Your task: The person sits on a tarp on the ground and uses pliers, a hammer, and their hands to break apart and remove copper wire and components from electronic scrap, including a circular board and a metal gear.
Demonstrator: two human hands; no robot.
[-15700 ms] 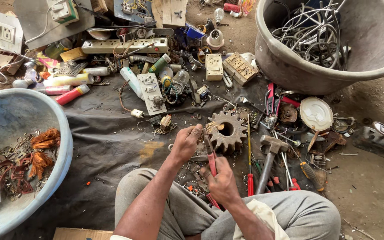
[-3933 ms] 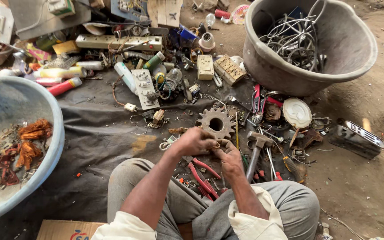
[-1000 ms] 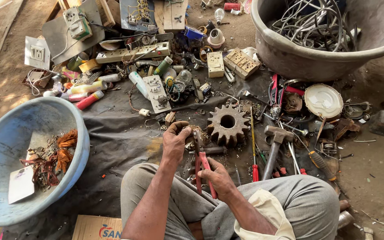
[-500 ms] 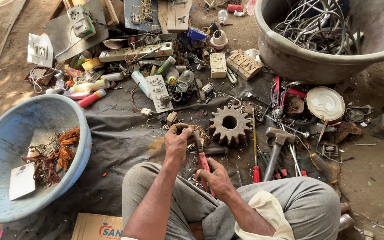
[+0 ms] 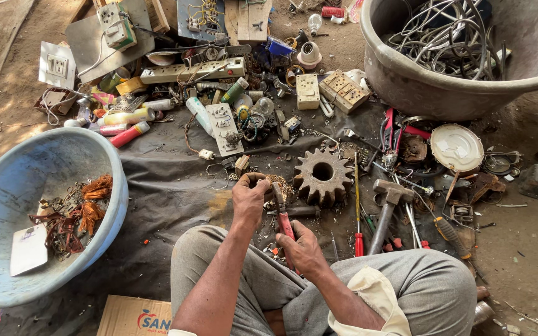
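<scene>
I sit on the ground with my knees apart. My left hand point(image 5: 250, 198) is closed around a small round metal part point(image 5: 276, 184) with brown windings, held low over the dark sheet point(image 5: 169, 180). My right hand point(image 5: 301, 249) grips red-handled pliers point(image 5: 281, 214), whose jaws point up at that part. A large rusty gear wheel point(image 5: 322, 175) lies just right of my hands.
A blue basin point(image 5: 7, 186) with copper scraps stands at the left. A big grey tub point(image 5: 431, 87) of wires stands at the back right. A hammer point(image 5: 386, 205), screwdrivers, switches, sockets and tubes litter the sheet. A cardboard box point(image 5: 135, 316) lies by my left knee.
My hands stay together over the sheet, with the pliers still working at the part in my left hand. The camera has shifted slightly; nothing else has moved.
</scene>
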